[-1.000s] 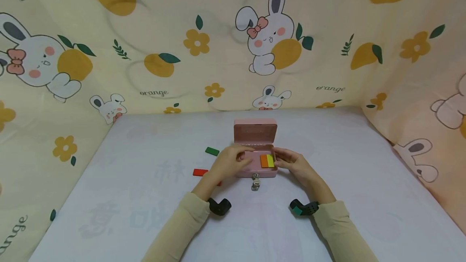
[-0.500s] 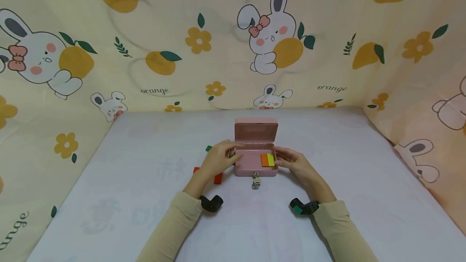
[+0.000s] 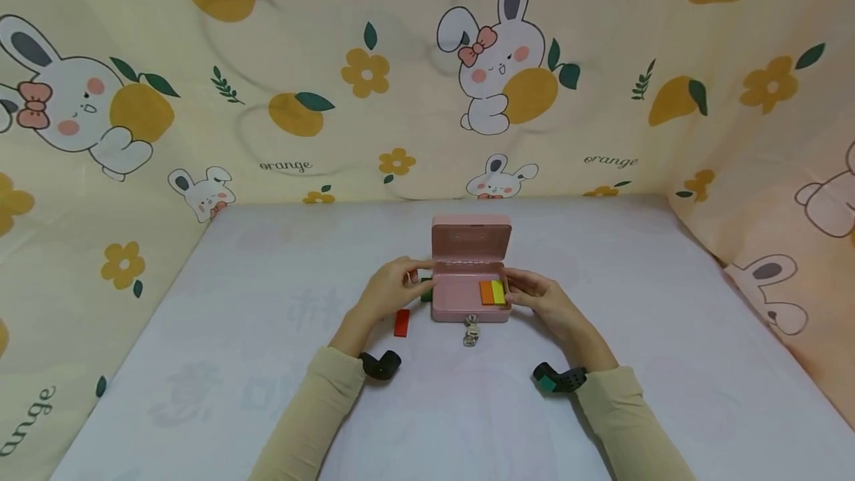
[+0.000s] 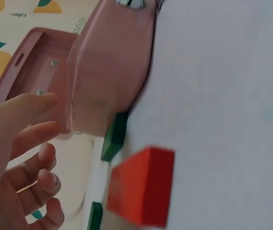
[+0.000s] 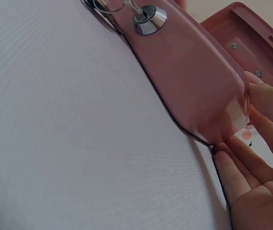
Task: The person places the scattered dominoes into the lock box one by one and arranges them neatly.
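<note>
Pink box (image 3: 454,315) stands with its lid raised toward the far edge of the worktop (image 3: 481,421), roughly midway between the side edges. Judged by its gloss, it is painted sheet metal: stiff, fairly light, smooth enough to slip. Take hold of both side walls below the rim; the hinged lid is a poor handle.

Nearest the person, a black camera unit (image 3: 381,365) sits at the left wrist. A bright metal lock (image 5: 149,20) projects from the front wall, keys (image 3: 471,334) hanging from it. A red block (image 3: 401,323), oblong with crisp edges, lies left of the front left corner of the box.

Left hand (image 3: 390,290): at the left wall, thumb and fingers loosely bent and apart, nothing held; contact with the rim cannot be confirmed. A green block (image 4: 115,136) lies just beside that wall.

Right hand (image 3: 544,303): fingertips against the right wall, fingers slightly bent; whether they pinch it cannot be told.

Inside, an orange block (image 3: 487,292) and a yellow block (image 3: 499,292) lie side by side near the right wall. Expect light, rigid pieces; pinch the long edges.

Behind stand the riveted lid (image 3: 471,238) and a creased printed cloth (image 3: 414,117).
</note>
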The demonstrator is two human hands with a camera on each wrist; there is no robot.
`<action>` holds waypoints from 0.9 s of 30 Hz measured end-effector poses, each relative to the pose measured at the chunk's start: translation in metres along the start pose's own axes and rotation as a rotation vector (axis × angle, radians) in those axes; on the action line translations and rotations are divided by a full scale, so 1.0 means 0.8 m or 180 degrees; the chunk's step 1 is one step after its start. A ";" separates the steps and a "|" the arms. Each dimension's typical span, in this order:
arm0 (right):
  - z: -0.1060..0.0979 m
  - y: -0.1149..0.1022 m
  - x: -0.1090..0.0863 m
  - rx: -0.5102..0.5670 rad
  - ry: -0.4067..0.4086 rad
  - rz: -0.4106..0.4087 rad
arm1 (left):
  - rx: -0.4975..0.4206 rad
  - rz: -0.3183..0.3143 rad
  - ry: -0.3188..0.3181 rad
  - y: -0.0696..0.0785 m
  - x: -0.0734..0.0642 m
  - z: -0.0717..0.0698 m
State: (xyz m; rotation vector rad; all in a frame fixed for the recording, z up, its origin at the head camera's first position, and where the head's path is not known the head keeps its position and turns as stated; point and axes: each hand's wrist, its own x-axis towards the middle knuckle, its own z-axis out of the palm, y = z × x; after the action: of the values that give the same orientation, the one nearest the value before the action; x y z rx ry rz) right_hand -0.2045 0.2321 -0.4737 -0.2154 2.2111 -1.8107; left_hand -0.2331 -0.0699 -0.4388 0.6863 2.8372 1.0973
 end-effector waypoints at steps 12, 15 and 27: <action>0.000 -0.001 -0.001 0.0043 -0.0037 -0.0038 | 0.0012 -0.0262 -0.0423 -0.015 -0.002 -0.006; 0.000 -0.002 -0.001 0.0000 -0.0045 -0.0045 | 0.0040 -0.0313 -0.0462 -0.016 -0.003 -0.006; 0.003 -0.002 -0.001 -0.0005 -0.0007 0.0011 | 0.0034 -0.0549 -0.0534 -0.018 -0.006 -0.005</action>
State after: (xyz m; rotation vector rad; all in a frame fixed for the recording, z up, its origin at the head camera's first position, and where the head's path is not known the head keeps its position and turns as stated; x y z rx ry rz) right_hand -0.2033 0.2299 -0.4721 -0.2134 2.2102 -1.8061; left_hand -0.2353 -0.0838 -0.4456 0.4969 2.7022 0.9514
